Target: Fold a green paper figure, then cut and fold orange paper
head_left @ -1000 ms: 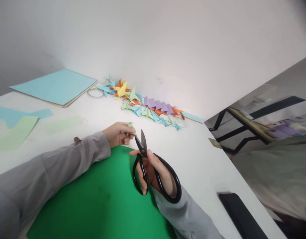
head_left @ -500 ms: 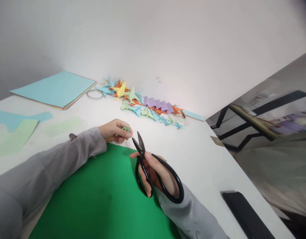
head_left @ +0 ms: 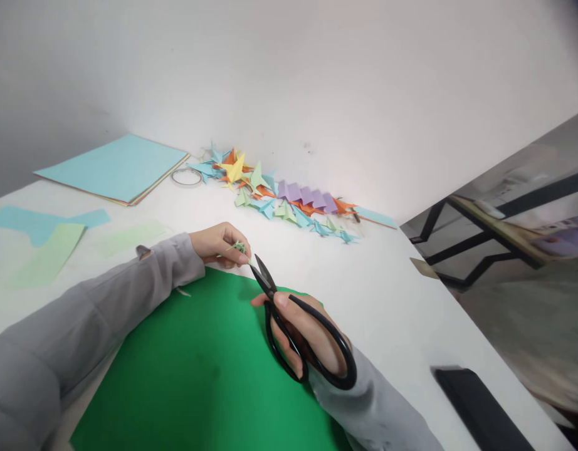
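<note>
My left hand pinches a small pale green folded paper piece just above the far edge of a green sheet. My right hand has its fingers through the loops of black scissors. The scissor blades are nearly closed and their tips touch the small paper piece. Both arms wear grey sleeves and rest over the green sheet on the white table.
A row of coloured folded paper figures lies along the wall. A stack of paper with a light blue top sheet and a clear tape ring sit at the back left. Blue and pale green scraps lie left. A black flat object sits near the right edge.
The scissor blades have closed from wide apart to almost together at the paper piece. Both hands have shifted slightly right and lower in view.
</note>
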Tool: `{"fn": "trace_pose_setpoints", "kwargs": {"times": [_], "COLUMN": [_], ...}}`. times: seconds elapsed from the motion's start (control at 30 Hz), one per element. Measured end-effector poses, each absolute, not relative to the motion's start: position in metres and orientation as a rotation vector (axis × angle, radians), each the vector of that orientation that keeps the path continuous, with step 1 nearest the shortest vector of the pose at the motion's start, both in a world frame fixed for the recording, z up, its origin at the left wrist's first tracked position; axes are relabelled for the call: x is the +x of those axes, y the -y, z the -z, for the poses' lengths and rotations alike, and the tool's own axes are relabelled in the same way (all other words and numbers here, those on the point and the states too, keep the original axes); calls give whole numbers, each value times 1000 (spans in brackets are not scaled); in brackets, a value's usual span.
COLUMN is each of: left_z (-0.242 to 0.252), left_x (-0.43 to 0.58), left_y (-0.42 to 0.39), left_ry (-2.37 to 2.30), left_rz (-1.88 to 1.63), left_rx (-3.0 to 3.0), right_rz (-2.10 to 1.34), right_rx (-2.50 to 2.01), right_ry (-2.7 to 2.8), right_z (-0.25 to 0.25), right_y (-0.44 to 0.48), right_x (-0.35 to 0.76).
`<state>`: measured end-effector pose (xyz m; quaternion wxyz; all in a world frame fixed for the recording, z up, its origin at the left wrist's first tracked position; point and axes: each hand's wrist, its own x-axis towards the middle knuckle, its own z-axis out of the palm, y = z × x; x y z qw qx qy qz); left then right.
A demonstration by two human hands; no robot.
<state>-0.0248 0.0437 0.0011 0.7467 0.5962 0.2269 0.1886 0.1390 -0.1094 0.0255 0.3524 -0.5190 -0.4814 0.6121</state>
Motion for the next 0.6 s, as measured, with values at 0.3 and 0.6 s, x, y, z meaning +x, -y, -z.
{"fn": "trace_pose_setpoints", "kwargs": {"times": [0.3,0.6], "left_z": [-3,-3], "left_x": [-24,-24], "left_y": [-42,-42], "left_ry": [-488,-486], "left_rz": [-407,-405], "left_rx": [1290,1306], "right_rz": [-1501,-1569], "right_rx": [-1392,-1419], "right_ry": [1302,1256], "right_z": [-27,-24], "right_y": [110,108], "right_x": [139,141]}}
